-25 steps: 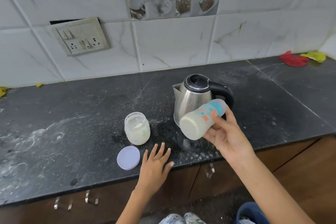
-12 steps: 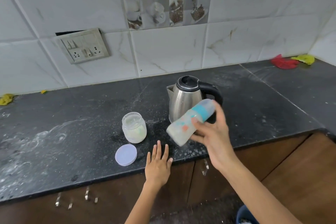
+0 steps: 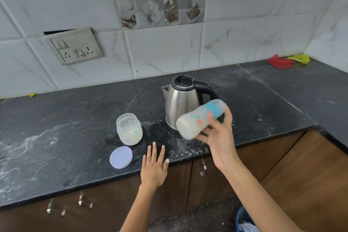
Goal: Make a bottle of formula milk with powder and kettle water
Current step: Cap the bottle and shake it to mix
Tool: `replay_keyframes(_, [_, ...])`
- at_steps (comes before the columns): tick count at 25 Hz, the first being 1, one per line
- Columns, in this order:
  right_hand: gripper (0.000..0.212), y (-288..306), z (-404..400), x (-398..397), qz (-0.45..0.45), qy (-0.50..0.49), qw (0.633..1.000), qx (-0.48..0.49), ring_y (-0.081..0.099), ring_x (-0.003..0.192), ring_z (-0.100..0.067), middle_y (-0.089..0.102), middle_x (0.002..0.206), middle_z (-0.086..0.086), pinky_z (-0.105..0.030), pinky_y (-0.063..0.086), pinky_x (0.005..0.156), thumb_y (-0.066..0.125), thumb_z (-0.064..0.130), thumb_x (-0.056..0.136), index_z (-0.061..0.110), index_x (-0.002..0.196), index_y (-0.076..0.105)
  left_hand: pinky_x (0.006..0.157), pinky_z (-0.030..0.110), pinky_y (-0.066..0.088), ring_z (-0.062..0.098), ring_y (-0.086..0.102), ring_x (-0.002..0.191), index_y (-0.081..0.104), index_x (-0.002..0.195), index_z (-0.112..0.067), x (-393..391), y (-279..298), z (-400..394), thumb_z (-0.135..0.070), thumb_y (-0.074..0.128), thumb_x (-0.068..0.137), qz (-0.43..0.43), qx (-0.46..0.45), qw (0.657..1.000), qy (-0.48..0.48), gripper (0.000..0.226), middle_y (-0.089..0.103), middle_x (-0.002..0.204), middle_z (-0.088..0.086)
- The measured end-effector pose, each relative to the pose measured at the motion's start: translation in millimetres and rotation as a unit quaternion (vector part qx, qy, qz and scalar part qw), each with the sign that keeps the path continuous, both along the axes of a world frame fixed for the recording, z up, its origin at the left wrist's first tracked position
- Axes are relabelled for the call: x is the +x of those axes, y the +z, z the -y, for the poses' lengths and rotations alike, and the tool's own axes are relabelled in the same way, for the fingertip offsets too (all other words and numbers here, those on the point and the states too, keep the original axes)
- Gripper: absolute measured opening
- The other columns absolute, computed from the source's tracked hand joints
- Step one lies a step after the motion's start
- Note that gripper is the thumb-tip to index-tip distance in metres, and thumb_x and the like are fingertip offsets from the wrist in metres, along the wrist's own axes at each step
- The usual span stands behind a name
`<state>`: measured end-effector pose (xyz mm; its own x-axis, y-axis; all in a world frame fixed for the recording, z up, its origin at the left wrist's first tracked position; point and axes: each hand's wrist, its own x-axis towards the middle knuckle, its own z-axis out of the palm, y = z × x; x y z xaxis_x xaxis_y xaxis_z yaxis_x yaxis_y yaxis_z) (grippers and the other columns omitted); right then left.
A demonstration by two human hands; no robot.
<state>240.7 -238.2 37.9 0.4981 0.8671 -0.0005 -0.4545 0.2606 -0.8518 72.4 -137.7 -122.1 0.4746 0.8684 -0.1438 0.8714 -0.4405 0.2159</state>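
Just in front of the steel kettle, the right hand holds the capped baby bottle clear of the black countertop, fingers and thumb curled round its middle. The bottle lies nearly on its side, base toward the camera and blue collar pointing up and away past the kettle's handle. A second ago it was tipped much the same way; half a second ago it had swung lower and blurred; now it is back up and sharper. That back-and-forth reads as shaking, which suggests the powder and water are already inside and capped, and mixing is the step in hand. The contents look evenly milky through the wall, so the task seems close to done, though whether any lumps remain cannot be told.

To the kettle's left stands the open glass powder jar, a pale layer of powder in its bottom, and nearer the counter edge than the jar lies its lilac lid, flat and apart from it. Neither has moved. The left hand stays where it was, flat on the counter edge in front of the kettle, fingers straight and holding nothing. The jar is left to be closed.
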Motion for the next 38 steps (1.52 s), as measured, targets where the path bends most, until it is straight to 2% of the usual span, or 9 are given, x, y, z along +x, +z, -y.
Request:
replay_keyframes(5, [0.075,-11,-3,-7,0.069,0.086,0.991,-0.076,0.069,0.106,-0.026,0.056,0.132,-0.01,-0.044,0.061,0.073,0.069,0.025,0.08,0.043,0.142,0.03,0.119,0.043,-0.003,0.025,-0.016,0.147,-0.005,0.151,-0.028,1,3,-5,-0.046,0.018,0.102,-0.013,-0.034,0.999,-0.002,0.057,-0.018,0.159,0.005])
replay_keyframes(8, [0.065,-13,-9,9,-0.022,-0.012,0.999,-0.035,0.07,0.101,-0.023,0.057,0.13,-0.008,-0.042,0.061,0.067,0.061,0.023,0.091,0.039,0.145,0.028,0.119,0.043,-0.005,0.026,-0.016,0.147,-0.008,0.15,-0.03,3,4,-7,-0.046,0.017,0.102,-0.012,-0.051,0.999,0.001,0.057,-0.018,0.159,0.005])
replay_keyframes(12, [0.069,-18,-11,1,0.07,0.085,0.99,-0.091,0.071,0.101,-0.021,0.056,0.13,-0.003,-0.04,0.061,0.068,0.063,0.021,0.09,0.045,0.143,0.027,0.118,0.044,-0.007,0.025,-0.02,0.146,-0.008,0.15,-0.031,4,6,-13,-0.047,0.019,0.101,-0.019,-0.09,0.996,0.005,0.058,-0.021,0.158,0.003])
replay_keyframes(15, [0.062,-14,-18,9,-0.003,0.015,0.999,-0.028,0.073,0.096,-0.018,0.058,0.126,-0.004,-0.041,0.061,0.066,0.058,0.02,0.094,0.041,0.144,0.029,0.117,0.045,-0.009,0.025,-0.022,0.145,-0.009,0.15,-0.034,5,5,-19,-0.048,0.021,0.101,-0.018,-0.115,0.993,0.004,0.059,-0.024,0.158,0.003])
replay_keyframes(19, [0.071,-18,-12,-9,0.052,0.151,0.985,-0.073,0.071,0.102,-0.024,0.062,0.123,-0.008,-0.046,0.061,0.066,0.071,0.028,0.085,0.047,0.141,0.031,0.117,0.043,-0.009,0.022,-0.023,0.145,-0.009,0.15,-0.034,5,2,-24,-0.047,0.027,0.1,-0.036,-0.131,0.991,0.012,0.063,-0.023,0.158,0.0])
replay_keyframes(23, [0.059,-19,-17,1,-0.031,0.045,0.998,-0.033,0.073,0.096,-0.019,0.06,0.125,-0.007,-0.039,0.06,0.062,0.063,0.027,0.09,0.039,0.141,0.035,0.116,0.045,-0.012,0.022,-0.027,0.143,-0.012,0.148,-0.037,7,-3,-28,-0.051,0.023,0.099,-0.019,-0.146,0.989,0.01,0.062,-0.029,0.156,-0.001])
replay_keyframes(31, [0.053,-18,-18,9,-0.016,0.047,0.998,-0.044,0.073,0.095,-0.018,0.062,0.122,-0.007,-0.038,0.06,0.064,0.063,0.031,0.089,0.035,0.138,0.041,0.117,0.046,-0.01,0.023,-0.025,0.144,-0.013,0.148,-0.036,13,-2,-29,-0.053,0.019,0.098,-0.054,-0.15,0.987,0.027,0.062,-0.029,0.156,0.0])
replay_keyframes(34, [0.059,-23,-16,-3,0.067,0.129,0.987,-0.068,0.073,0.098,-0.022,0.065,0.119,-0.007,-0.037,0.06,0.063,0.07,0.037,0.079,0.04,0.133,0.045,0.12,0.045,-0.006,0.022,-0.017,0.147,-0.009,0.15,-0.034,12,-4,-26,-0.053,0.021,0.097,-0.079,-0.128,0.988,0.036,0.063,-0.018,0.159,-0.001])
replay_keyframes(38, [0.044,-21,-24,8,-0.058,0.033,0.995,-0.068,0.073,0.093,-0.019,0.064,0.12,-0.005,-0.037,0.06,0.063,0.058,0.034,0.094,0.035,0.135,0.044,0.117,0.047,-0.011,0.023,-0.028,0.143,-0.015,0.147,-0.037,13,-1,-30,-0.053,0.019,0.098,-0.049,-0.156,0.986,0.028,0.062,-0.032,0.154,0.0])
